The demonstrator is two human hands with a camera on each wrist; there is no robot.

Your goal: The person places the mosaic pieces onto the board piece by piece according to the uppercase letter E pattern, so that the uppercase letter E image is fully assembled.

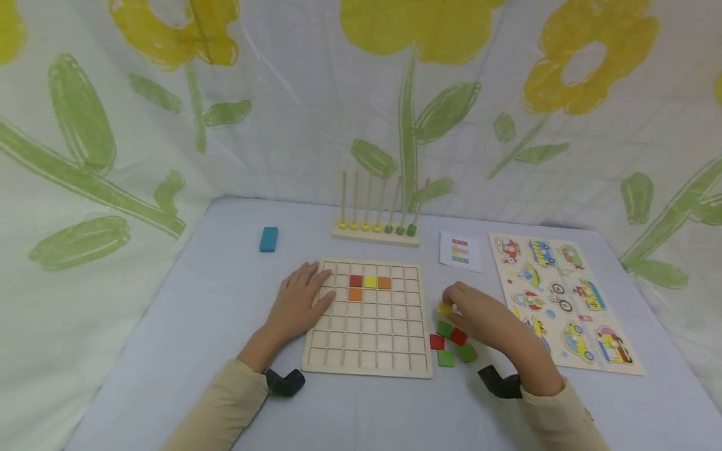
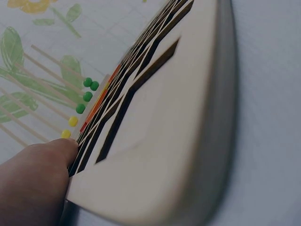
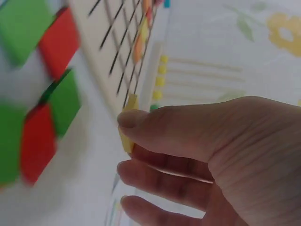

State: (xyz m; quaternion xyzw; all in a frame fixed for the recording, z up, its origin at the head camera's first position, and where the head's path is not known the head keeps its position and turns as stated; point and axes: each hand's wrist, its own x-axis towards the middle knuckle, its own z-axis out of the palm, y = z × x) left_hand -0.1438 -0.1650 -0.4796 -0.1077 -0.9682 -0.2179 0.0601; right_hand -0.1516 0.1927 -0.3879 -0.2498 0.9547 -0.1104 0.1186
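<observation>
A wooden grid board (image 1: 366,344) lies on the table, with a red tile (image 1: 356,280), a yellow tile (image 1: 370,282) and an orange tile (image 1: 384,283) in one row and another orange tile (image 1: 355,294) below the red one. The left hand (image 1: 299,304) rests with spread fingers on the board's left edge; its thumb shows at that edge in the left wrist view. Right of the board, the right hand (image 1: 485,316) pinches a yellow tile (image 3: 127,141) between thumb and fingers. Loose green tiles (image 1: 445,358) and red tiles (image 1: 437,342) lie just below it.
Behind the board stands a wooden rack (image 1: 375,235) with upright rods and yellow and green beads. A blue block (image 1: 269,239) is at the back left. On the right are a printed card (image 1: 460,250) and a picture puzzle board (image 1: 564,300).
</observation>
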